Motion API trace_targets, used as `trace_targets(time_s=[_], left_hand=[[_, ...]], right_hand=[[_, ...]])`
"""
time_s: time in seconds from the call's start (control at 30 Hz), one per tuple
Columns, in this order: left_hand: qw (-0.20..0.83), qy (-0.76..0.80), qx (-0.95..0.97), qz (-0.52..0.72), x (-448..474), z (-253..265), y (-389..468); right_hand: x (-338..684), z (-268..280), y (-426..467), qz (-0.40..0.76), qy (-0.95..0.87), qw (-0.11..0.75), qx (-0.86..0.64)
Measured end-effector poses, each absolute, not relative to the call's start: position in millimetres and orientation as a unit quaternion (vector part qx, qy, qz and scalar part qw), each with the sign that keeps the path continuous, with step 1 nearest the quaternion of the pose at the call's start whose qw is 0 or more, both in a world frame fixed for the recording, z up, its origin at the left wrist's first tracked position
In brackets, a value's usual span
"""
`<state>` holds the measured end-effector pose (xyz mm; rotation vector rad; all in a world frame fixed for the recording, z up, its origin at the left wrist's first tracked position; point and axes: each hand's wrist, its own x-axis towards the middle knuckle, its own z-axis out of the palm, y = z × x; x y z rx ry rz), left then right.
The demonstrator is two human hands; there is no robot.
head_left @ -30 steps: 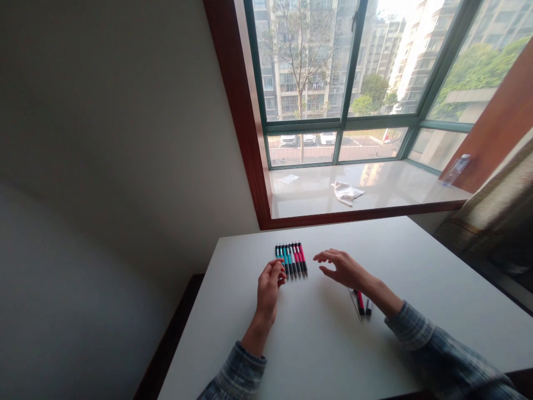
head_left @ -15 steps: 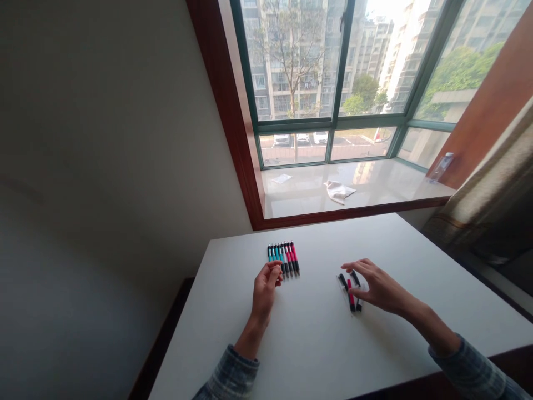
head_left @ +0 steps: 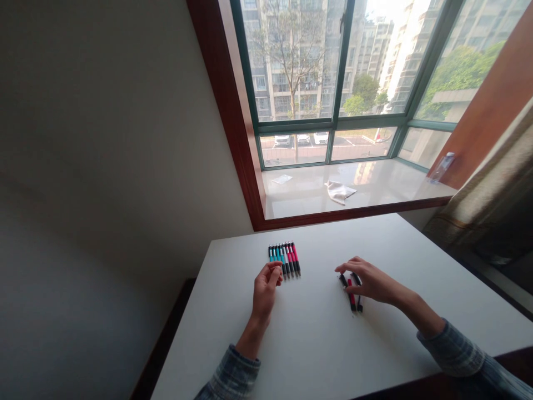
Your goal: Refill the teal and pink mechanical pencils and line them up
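On the white table [head_left: 308, 344] lies a neat row of pens, with turquoise pens [head_left: 275, 253] on the left and pinkish-red pens [head_left: 295, 256] on the right. My left hand [head_left: 265, 286] is at the near left side of this row, thumb and fingers curled together; no pen sticks out of it. Over a small loose group of pens, my right hand [head_left: 368, 280] hovers with thumb and fingers apart. Beneath it show a red pen [head_left: 352, 301] with a black end and black-ended pens [head_left: 342, 280], partly hidden by the fingers.
Behind the table is a windowsill [head_left: 300, 203] edged with dark red wood. On it lie a crumpled white cloth [head_left: 340, 192], a flat white piece [head_left: 282, 179] and a clear bottle [head_left: 442, 168]. A curtain [head_left: 470, 194] hangs at the right, and a wall [head_left: 125, 166] stands at the left.
My right hand has shifted slightly left and farther over the loose pens, its fingers still apart. My left hand and the row of pens look unmoved.
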<state>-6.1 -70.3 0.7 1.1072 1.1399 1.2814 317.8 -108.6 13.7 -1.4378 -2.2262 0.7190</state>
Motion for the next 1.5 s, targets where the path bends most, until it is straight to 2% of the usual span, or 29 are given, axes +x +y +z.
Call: trace_targets(time_s=[0.13,0.3,0.53,0.7,0.87,1.0,1.27,1.33,1.5], left_hand=[[0.520,0.473,0.467,0.536,-6.4,0.6,-71.8],[0.519,0.465,0.491,0.522,-3.0,6.4,-75.6],[0.620,0.373,0.556,0.409,7.5,22.5,-89.2],[0.661,0.343,0.558,0.366,10.2,21.5,-92.5],[0.609,0.394,0.570,0.385,10.9,18.0,-89.0],[0.549,0.449,0.576,0.406,10.8,16.8,-87.4],[0.512,0.457,0.593,0.422,7.9,12.6,-85.3],[0.500,0.462,0.599,0.421,7.8,11.7,-85.3],[0.459,0.475,0.623,0.420,8.8,8.0,-84.8]], right_hand=[[321.1,16.5,-105.1,0.229,-0.801,0.206,-0.514],[302.9,35.3,-109.0,0.151,-0.812,0.287,-0.485],[225.8,47.7,-127.6,0.072,-0.860,0.351,-0.363],[208.2,42.7,-128.5,0.070,-0.855,0.367,-0.360],[241.4,33.2,-119.9,0.083,-0.833,0.362,-0.410],[284.8,18.6,-109.4,0.081,-0.803,0.301,-0.507],[303.1,2.2,-99.2,0.092,-0.799,0.228,-0.550],[296.8,6.2,-97.5,0.105,-0.788,0.255,-0.550],[262.2,19.2,-98.0,0.212,-0.718,0.395,-0.532]])
